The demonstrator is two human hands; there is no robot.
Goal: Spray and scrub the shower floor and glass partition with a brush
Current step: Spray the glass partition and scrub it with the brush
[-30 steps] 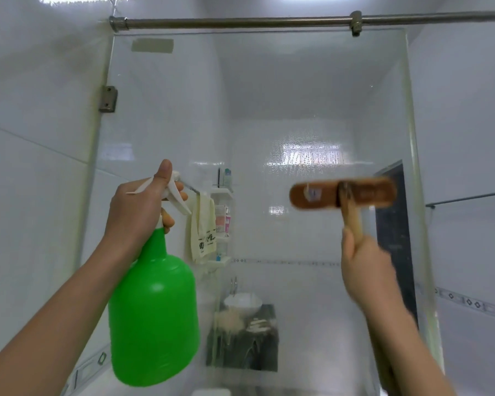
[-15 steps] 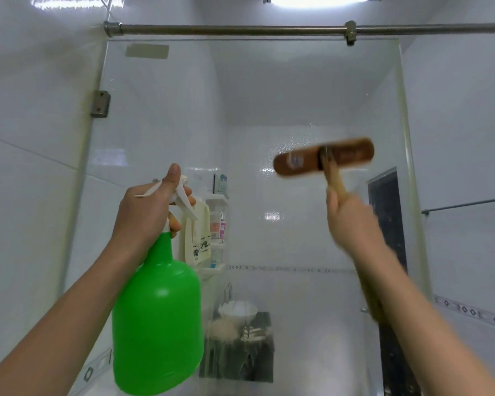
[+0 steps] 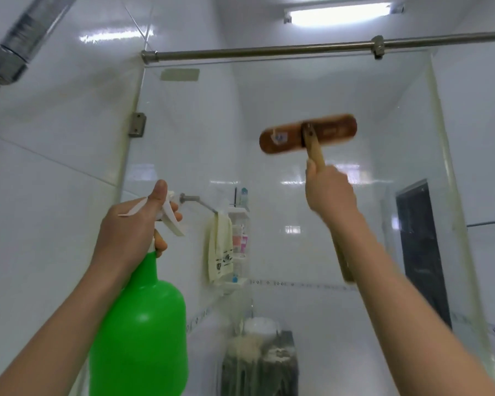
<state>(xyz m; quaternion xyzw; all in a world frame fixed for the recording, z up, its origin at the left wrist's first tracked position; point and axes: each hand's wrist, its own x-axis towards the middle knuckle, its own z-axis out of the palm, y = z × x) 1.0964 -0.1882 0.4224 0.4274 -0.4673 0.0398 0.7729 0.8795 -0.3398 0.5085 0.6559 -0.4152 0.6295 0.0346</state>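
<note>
Head view shows me facing the glass (image 3: 283, 195), which fills the centre of the frame under a steel rail (image 3: 297, 48). My right hand (image 3: 330, 192) is wrapped tight around the handle of the brush (image 3: 307, 137); the brush head sits upper centre, bristle side toward the pane. Contact with the glass I cannot confirm; the head is motion-blurred. Compared with one second ago, the brush has climbed from mid-pane toward the top band, so I judge an upward scrubbing stroke is under way and the upper glass is now being covered. My left hand (image 3: 132, 224) is closed round the neck of the green bottle (image 3: 139, 324) at lower left, one finger on the trigger, thumb raised over the top; its pose is unchanged, and no spray is visible. A towel (image 3: 219, 250) and shelf (image 3: 239, 232) show through the pane. Floor is out of frame; its state cannot be assessed. Glass work is in progress, top edge not yet reached.
</note>
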